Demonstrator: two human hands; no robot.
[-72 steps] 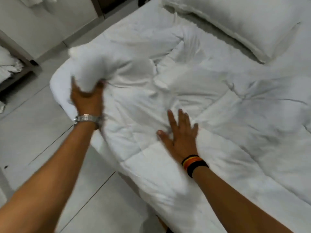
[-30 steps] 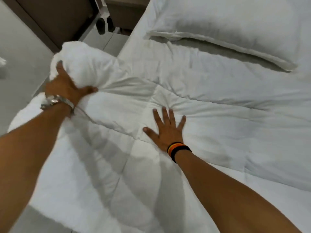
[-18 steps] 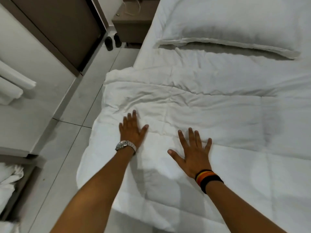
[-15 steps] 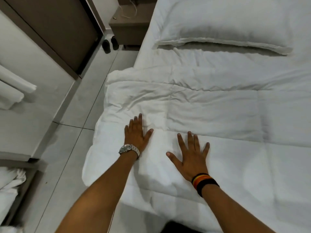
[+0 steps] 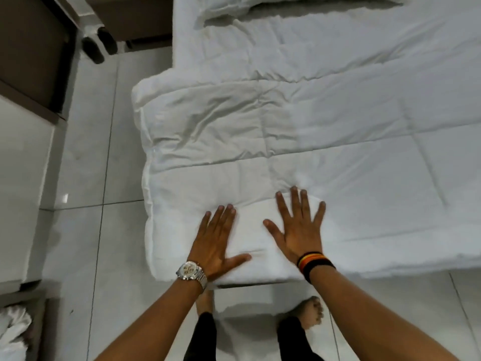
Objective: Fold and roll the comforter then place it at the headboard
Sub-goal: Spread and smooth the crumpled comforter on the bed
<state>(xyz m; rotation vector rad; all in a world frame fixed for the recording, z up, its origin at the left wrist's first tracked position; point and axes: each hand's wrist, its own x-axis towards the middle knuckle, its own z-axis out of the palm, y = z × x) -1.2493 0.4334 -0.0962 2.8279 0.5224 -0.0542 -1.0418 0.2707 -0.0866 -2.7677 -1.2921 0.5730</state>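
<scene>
The white quilted comforter [image 5: 260,131] lies folded flat across the bed, its left end overhanging the mattress side. My left hand [image 5: 217,238], with a silver watch, rests flat and spread on the comforter's near left corner. My right hand [image 5: 299,227], with a striped wristband, presses flat beside it, fingers apart. Neither hand grips the fabric. A white pillow [image 5: 286,2] lies at the head of the bed, at the top edge of the view.
Grey tiled floor [image 5: 86,230] runs along the bed's left side. A dark pair of shoes [image 5: 97,46] sits by a brown cabinet [image 5: 31,48] at top left. White linen [image 5: 13,332] lies at bottom left. My bare feet [image 5: 312,312] stand against the bed's near edge.
My left hand let go of the bunched comforter end and laid it flat. Both hands have since slid toward the near edge, palms down, and the view has tilted down.
</scene>
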